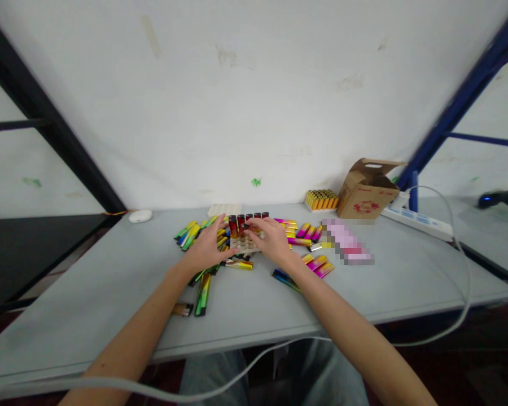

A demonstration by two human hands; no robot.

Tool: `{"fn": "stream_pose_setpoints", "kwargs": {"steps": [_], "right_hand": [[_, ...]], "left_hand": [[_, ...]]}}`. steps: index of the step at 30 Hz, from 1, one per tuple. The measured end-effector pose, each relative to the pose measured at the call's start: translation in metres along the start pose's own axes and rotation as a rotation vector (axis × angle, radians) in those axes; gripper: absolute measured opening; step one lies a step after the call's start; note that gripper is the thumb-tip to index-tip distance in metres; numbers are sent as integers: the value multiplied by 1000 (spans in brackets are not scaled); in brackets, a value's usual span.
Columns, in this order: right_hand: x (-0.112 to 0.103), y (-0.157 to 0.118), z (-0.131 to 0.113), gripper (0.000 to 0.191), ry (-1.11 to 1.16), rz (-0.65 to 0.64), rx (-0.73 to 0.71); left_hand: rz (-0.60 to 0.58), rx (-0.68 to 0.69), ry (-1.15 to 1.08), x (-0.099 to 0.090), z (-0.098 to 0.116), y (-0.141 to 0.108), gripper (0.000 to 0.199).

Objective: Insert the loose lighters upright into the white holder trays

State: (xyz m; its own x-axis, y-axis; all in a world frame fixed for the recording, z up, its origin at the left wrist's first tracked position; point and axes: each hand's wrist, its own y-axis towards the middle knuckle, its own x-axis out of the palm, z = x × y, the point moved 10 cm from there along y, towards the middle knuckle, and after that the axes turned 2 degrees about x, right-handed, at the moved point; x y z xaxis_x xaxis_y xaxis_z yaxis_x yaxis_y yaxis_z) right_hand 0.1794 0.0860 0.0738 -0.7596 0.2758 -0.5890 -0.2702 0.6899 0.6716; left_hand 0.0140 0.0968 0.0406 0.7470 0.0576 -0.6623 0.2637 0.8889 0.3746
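Note:
A pale tray with round holes (248,246) sits on the table, with several dark red lighters (232,225) upright in its back row. My right hand (275,239) reaches over the tray from the right, thumb and fingers pinched on a black-topped lighter (244,226) at its front. On the tray's left side is my left hand (203,248), thumb and fingers spread apart; whether it touches the tray I cannot tell. Loose green and yellow lighters (203,293) lie around and under the left hand. Pink and yellow lighters (319,265) lie beside my right wrist.
An open cardboard box (366,194) stands at the back right, beside a tray of upright orange-yellow lighters (322,200). A power strip (419,221), a white case (140,216) and another holed tray (224,210) lie along the back. A white cable (468,270) loops over the table's right side.

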Motion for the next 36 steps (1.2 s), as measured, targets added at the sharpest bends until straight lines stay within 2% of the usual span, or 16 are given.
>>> {"fn": "stream_pose_setpoints", "kwargs": {"steps": [3, 8, 13, 19, 24, 28, 32, 34, 36], "right_hand": [[-3, 2, -2, 19, -13, 17, -29], [-5, 5, -4, 20, -77, 43, -55], [-3, 5, -7, 19, -156, 46, -113], [-7, 1, -19, 23, -265, 119, -223], [4, 0, -18, 38, -300, 19, -212], [-1, 0, -16, 38, -273, 5, -199], [-34, 3, 5, 31, -201, 146, -124], [-52, 4, 28, 28, -185, 204, -30], [-61, 6, 53, 25, -193, 196, 84]], "left_hand": [[-33, -2, -26, 4, -1, -1, 104], [-49, -31, -73, 8, -2, -2, 98], [-109, 16, 102, 16, -1, 0, 100], [-127, 53, 231, 19, -1, -1, 99], [-119, 75, 272, 19, -4, -1, 95], [-122, 107, 296, 21, -5, -1, 90], [-120, 117, 310, 20, -6, 0, 87], [-124, 96, 320, 20, -7, 0, 88], [-136, 77, 334, 21, -9, 0, 89]]}}
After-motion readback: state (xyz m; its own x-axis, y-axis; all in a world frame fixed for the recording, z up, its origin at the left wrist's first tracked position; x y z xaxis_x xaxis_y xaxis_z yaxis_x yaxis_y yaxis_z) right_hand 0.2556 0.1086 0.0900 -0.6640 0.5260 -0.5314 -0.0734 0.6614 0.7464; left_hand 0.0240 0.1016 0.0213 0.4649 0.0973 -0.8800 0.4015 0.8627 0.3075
